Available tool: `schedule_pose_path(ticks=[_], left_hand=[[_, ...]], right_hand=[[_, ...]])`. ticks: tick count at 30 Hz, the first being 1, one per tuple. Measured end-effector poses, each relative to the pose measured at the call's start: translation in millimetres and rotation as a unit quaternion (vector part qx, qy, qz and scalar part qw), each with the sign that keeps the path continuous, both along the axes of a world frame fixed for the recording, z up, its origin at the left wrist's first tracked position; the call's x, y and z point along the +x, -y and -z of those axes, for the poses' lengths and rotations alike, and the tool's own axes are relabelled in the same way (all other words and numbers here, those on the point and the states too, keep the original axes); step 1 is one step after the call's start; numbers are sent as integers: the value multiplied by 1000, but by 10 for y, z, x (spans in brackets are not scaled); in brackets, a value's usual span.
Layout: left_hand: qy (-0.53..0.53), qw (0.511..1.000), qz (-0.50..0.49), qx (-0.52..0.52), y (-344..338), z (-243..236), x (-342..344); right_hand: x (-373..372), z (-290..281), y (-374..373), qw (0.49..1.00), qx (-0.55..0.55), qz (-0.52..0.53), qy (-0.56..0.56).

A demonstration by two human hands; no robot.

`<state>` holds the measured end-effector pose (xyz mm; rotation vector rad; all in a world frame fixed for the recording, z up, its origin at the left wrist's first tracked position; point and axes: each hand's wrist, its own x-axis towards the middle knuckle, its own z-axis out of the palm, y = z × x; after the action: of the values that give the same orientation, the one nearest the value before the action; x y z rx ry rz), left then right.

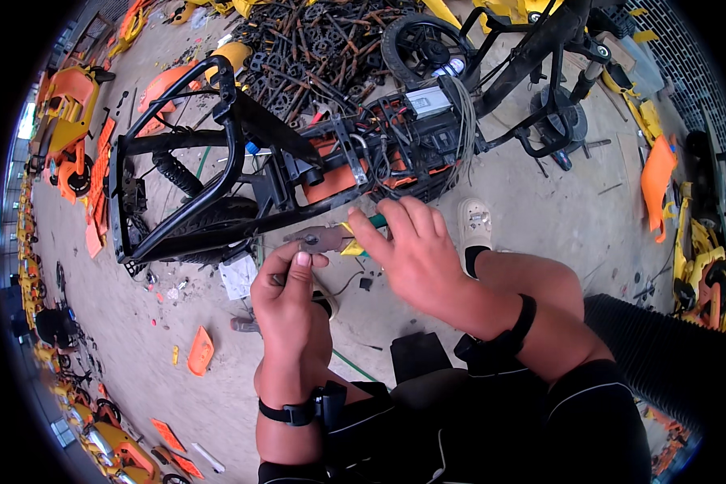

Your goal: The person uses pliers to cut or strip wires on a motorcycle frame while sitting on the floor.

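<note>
And here are the pliers (pixel 324 239), rust-brown head out to the left, held up in front of the near edge of a black vehicle frame (pixel 177 230)! The right hand (pixel 423 256) has the green-and-yellow handles (pixel 352 245), its grip closed around them, forefinger reaching along toward the head. Over to the left hand (pixel 286 294): a narrow, pinching grip, thumb (pixel 300 273) and fingers gathered right at the nose of the pliers; whether something small is caught between them, I cannot tell!

Out to the frame now, and at its right-hand end a loop of grey cable (pixel 465 121) hangs beside a silver box (pixel 429 101), with an orange panel (pixel 327 176) set lower in the middle. A coiled shock absorber (pixel 175 173) leans inside the left corner, and what a tangle beyond the far edge: a heap of rusty metal parts (pixel 315 56), a black wheel (pixel 427 50) right beside it!

Down on the floor (pixel 137 306), a white sheet (pixel 238 276) lies just off the frame's near edge, a curved orange piece (pixel 201 351) sits nearer the person, and toward the floor's right edge stands a tall orange panel (pixel 660 177)
</note>
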<state>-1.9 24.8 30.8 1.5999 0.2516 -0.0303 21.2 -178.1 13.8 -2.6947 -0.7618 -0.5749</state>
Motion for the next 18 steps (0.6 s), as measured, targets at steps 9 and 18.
schedule_pose_path(ticks=[9, 18], left_hand=[[16, 999, -11, 29, 120, -22, 25], [-2, 999, -8, 37, 160, -123, 52]], right_hand=[[54, -26, 58, 990, 69, -1, -121], [30, -3, 14, 976, 140, 21, -164]])
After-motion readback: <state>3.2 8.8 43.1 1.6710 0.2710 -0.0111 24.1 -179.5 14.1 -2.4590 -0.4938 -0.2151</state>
